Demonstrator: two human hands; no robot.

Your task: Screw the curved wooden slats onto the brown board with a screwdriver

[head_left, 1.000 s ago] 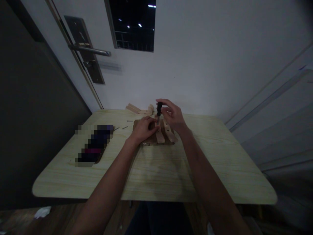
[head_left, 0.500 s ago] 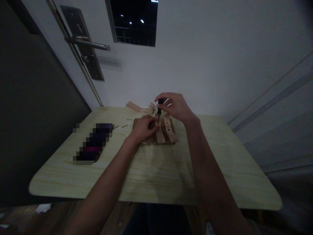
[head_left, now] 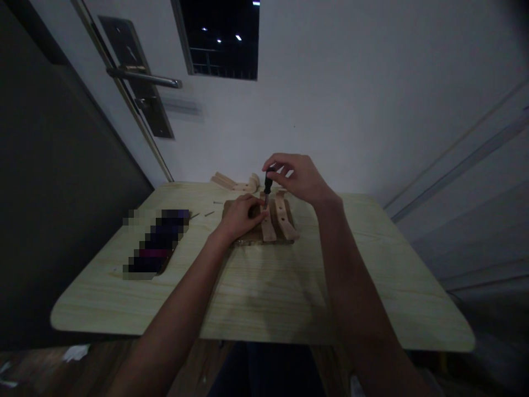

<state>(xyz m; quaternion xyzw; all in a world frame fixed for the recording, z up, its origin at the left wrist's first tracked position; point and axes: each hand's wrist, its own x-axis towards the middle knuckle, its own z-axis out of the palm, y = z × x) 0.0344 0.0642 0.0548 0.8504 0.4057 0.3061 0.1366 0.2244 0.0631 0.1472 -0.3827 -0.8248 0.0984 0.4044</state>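
Note:
A brown wooden board (head_left: pixel 248 237) lies on the pale table (head_left: pixel 264 286) with two light wooden strips (head_left: pixel 281 220) with holes laid on it. My right hand (head_left: pixel 300 179) pinches the black handle of a small screwdriver (head_left: pixel 268 184), held upright with its tip down at the left strip. My left hand (head_left: pixel 242 216) rests on the board with curled fingers pressed against that strip near the screwdriver's tip.
More curved wooden pieces (head_left: pixel 235 183) lie at the table's far edge by the wall. A couple of loose screws (head_left: pixel 206 214) sit left of the board, beside a blurred dark object (head_left: pixel 159 242). A door with a metal handle (head_left: pixel 142 77) stands at left.
My right hand has shifted its fingers on the screwdriver handle, rising slightly. The left hand stays on the board.

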